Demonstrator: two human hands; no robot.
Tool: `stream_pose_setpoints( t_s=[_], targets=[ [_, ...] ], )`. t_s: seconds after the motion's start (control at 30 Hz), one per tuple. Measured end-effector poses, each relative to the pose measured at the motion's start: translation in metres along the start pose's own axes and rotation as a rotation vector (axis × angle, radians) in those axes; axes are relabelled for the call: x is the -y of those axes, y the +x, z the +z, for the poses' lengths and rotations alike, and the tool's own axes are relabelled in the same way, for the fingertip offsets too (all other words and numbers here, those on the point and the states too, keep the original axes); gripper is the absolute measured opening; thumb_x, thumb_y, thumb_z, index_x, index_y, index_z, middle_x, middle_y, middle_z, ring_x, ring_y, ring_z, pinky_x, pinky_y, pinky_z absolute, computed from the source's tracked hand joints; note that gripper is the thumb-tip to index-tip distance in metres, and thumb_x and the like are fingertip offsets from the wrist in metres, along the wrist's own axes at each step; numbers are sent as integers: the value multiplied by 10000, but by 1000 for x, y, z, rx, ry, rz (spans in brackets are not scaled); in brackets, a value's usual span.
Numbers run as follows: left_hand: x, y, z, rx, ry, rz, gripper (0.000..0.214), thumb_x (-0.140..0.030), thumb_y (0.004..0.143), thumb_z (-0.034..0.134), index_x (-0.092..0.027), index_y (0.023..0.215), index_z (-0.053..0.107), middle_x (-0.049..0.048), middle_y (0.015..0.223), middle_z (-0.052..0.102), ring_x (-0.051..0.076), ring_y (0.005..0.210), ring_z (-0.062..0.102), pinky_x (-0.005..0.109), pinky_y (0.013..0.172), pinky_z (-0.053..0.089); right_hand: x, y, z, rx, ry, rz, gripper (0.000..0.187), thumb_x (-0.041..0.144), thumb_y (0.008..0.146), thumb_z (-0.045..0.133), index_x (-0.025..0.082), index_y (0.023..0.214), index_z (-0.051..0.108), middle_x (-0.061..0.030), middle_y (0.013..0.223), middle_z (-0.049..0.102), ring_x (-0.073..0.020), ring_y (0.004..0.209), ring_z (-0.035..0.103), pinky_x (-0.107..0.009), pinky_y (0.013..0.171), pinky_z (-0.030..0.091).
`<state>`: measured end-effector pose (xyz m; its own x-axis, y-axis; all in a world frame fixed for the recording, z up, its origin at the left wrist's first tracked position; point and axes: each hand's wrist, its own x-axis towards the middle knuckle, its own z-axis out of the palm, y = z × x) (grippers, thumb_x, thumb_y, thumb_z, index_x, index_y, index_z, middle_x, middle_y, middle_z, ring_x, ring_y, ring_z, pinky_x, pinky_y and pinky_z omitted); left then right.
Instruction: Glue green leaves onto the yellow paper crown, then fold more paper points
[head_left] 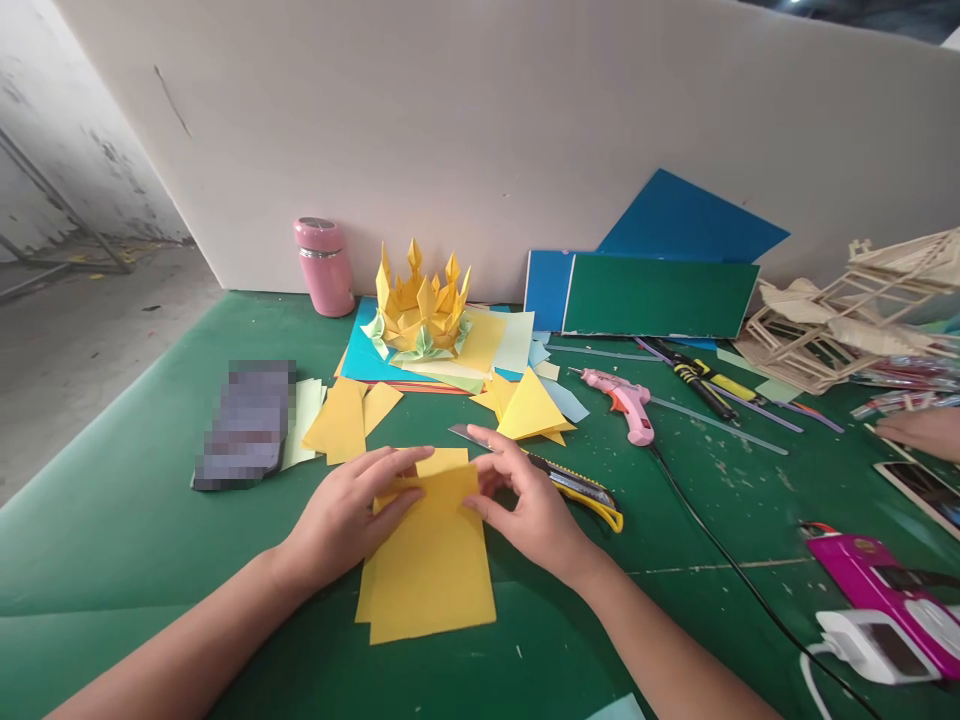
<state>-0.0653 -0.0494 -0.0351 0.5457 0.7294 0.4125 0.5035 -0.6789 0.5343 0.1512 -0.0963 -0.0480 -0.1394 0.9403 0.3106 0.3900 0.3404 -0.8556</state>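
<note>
A yellow paper sheet point(431, 570) lies on the green table cover point(112, 540) in front of me, its far edge folded over. My left hand point(352, 515) rests on the sheet's left side, fingers pressing the folded edge. My right hand point(525, 495) pinches the fold's right corner with thumb and fingers. A yellow utility knife point(581, 490) and a metal ruler point(469, 436) lie just beyond my right hand.
A yellow origami crown point(421, 300) sits on coloured papers near a pink flask point(325, 266). Folded yellow pieces point(529, 408), a pink glue gun point(628, 403) with its black cord, tools, blue and green boards, a wooden model point(847, 310) and a magenta device point(885, 590) surround. Another person's hand point(922, 432) shows at right.
</note>
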Motion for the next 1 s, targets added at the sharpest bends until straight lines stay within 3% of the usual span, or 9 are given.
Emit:
stream_pose_setpoints(
  t_s=[0.07, 0.13, 0.23, 0.4, 0.5, 0.63, 0.83, 1.0],
  targets=[
    [0, 1, -1, -89, -20, -133, 327, -374, 833, 566, -240, 1129, 600, 25, 840, 677, 162, 713, 639, 281, 675, 529, 1, 2, 1, 4, 90, 58, 329, 185, 814, 595, 211, 1141, 566, -28, 822, 702, -151, 710, 668, -272, 665, 575],
    [0, 2, -1, -142, -97, -289, 413, -427, 778, 614, -237, 1143, 579, 11, 821, 650, 145, 634, 608, 282, 615, 528, 1, 3, 1, -37, 149, 71, 180, 217, 813, 603, 200, 992, 607, -37, 801, 702, -160, 718, 677, -264, 651, 575],
    [-3, 6, -1, -169, -353, -439, 510, -446, 739, 632, -220, 1180, 512, -11, 764, 597, 143, 622, 599, 288, 585, 528, -2, 4, 0, -153, 221, 63, 156, 273, 812, 613, 204, 950, 596, -45, 809, 700, -162, 701, 678, -248, 610, 575],
    [-13, 8, 4, -237, -668, -524, 429, -382, 680, 690, -244, 1007, 449, -41, 744, 588, 139, 631, 621, 292, 595, 530, -8, 4, -2, -281, 204, 61, 196, 303, 813, 615, 200, 972, 563, -47, 800, 673, -155, 673, 664, -238, 572, 564],
    [-16, 8, 6, -283, -698, -536, 330, -359, 642, 717, -229, 789, 451, -47, 724, 562, 106, 585, 583, 242, 543, 489, -7, 3, -1, -332, 121, -10, 157, 260, 816, 611, 210, 953, 553, -27, 772, 666, -145, 660, 658, -233, 585, 564],
    [-18, 7, 7, -212, -651, -617, 256, -395, 641, 706, -206, 687, 538, -29, 637, 566, 113, 560, 553, 218, 482, 435, 1, 2, -2, -428, -83, -167, 88, 175, 828, 597, 219, 902, 583, -22, 773, 681, -145, 665, 655, -241, 600, 561],
    [-27, 9, 6, -152, -686, -706, 359, -533, 585, 735, -198, 706, 685, 26, 697, 681, 170, 637, 622, 283, 584, 536, 15, 2, -3, -322, -327, -490, 157, 90, 839, 588, 225, 909, 628, -71, 983, 728, -197, 915, 670, -361, 819, 554],
    [-30, 10, 4, -119, -753, -728, 427, -600, 573, 725, -181, 640, 678, 15, 653, 641, 156, 592, 593, 289, 602, 536, 19, 0, 3, -165, -402, -637, 135, 83, 845, 582, 180, 900, 658, -93, 1024, 725, -206, 948, 638, -344, 828, 561]
  ],
)
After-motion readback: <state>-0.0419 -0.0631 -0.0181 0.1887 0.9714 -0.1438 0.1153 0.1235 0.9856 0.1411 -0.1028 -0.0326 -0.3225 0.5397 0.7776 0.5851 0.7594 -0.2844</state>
